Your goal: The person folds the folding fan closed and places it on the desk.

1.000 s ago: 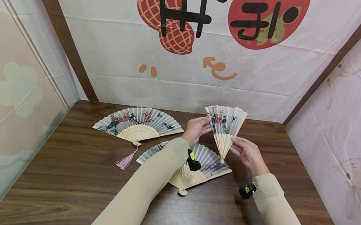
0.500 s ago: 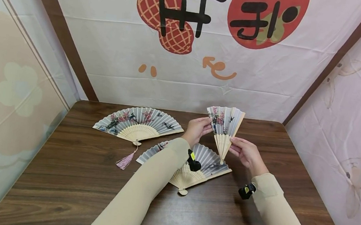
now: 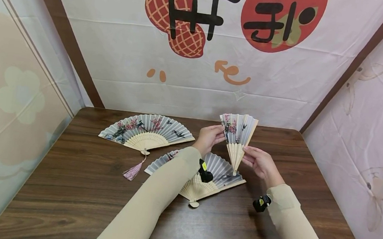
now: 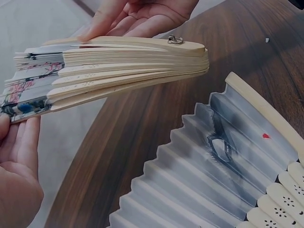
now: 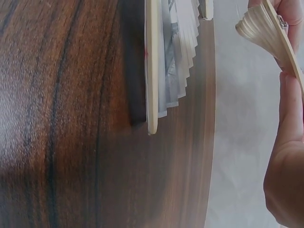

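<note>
A partly spread fan (image 3: 234, 126) is held up above the surface (image 3: 64, 199), between the fingers of both hands, with its pivot end pointing down. It is pinched at one edge of its pleated cloth by the fingers of the left hand (image 3: 210, 136); the opposite outer rib (image 4: 142, 42) is gripped by the fingers of the right hand (image 3: 260, 162), with the thumb laid along it. A small metal loop (image 4: 175, 39) is seen at the pivot, beyond the right thumb.

Below the left fingers, a second fan (image 3: 220, 167) is spread flat, partly hidden by the left sleeve (image 3: 167, 183). Well to the left of those fingers, a third fan (image 3: 151, 138) is laid open, with a pink tassel (image 3: 132, 171) hanging from its pivot.

The held fan is judged to be very light, springy across its folds and stiff only along its ribs. The thin cloth could be creased or torn if it were squeezed or pulled; a firmer hold is best taken on the outer ribs, near the pivot, where the smooth wood may slip slightly.
</note>
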A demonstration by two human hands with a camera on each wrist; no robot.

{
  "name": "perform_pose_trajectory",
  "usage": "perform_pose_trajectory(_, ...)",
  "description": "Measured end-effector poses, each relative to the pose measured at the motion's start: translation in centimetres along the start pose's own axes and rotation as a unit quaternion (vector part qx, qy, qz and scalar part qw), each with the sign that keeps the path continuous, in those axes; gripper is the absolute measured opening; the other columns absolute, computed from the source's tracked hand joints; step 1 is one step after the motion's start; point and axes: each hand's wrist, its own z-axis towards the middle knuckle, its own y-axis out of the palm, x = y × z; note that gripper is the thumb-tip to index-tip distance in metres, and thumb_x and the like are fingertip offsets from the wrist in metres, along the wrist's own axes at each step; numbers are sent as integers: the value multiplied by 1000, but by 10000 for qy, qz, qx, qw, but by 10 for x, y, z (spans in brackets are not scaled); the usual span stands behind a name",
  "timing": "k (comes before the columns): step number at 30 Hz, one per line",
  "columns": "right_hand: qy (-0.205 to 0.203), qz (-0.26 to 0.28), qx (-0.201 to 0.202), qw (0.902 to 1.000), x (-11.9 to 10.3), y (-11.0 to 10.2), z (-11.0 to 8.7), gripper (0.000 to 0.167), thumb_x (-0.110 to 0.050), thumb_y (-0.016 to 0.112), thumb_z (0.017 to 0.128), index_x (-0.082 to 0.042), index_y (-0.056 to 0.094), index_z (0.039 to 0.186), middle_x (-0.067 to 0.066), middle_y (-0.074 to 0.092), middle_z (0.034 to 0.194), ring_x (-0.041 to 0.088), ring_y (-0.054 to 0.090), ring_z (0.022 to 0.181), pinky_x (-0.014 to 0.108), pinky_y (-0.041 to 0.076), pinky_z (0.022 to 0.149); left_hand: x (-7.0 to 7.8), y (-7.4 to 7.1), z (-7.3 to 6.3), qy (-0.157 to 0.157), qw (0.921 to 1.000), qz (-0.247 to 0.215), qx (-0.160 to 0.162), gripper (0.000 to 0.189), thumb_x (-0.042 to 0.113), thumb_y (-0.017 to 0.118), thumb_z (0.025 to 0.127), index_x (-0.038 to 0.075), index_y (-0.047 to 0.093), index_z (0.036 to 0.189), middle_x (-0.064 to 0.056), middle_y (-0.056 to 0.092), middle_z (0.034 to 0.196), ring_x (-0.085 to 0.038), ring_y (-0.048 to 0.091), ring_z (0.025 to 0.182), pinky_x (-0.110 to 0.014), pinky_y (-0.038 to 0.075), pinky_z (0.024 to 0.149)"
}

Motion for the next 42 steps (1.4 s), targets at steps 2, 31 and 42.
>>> perform_pose_trajectory(2, 15, 23, -22, 10000, 1, 1, 1, 31, -7, 50, 104, -18, 73, 86, -5, 76, 84, 7, 73, 79, 21, 62, 74, 0, -1, 0, -3, 10000, 22, -21, 32, 3, 60, 98, -9, 61, 127, -22, 68, 115, -19, 68, 88, -41, 56, 100)
perform_pose_trajectory(31, 175, -12, 20, 9998, 7, 10, 5, 31, -5, 52, 103, -16, 74, 85, -2, 77, 82, 10, 74, 77, 23, 63, 73, -1, 1, -3, 54, 9988, 479, -92, 31, 6, 59, 99, -7, 62, 126, -22, 66, 120, -22, 67, 96, -41, 55, 101)
perform_pose_trajectory(42, -46, -120, -318, 9994, 11, 13, 5, 26, -4, 50, 103, -14, 71, 91, -2, 76, 87, 9, 74, 82, 22, 62, 77, -2, -1, -2, 38, 9986, 500, -174, 31, 6, 60, 98, -7, 63, 125, -22, 68, 120, -15, 66, 86, -40, 56, 101)
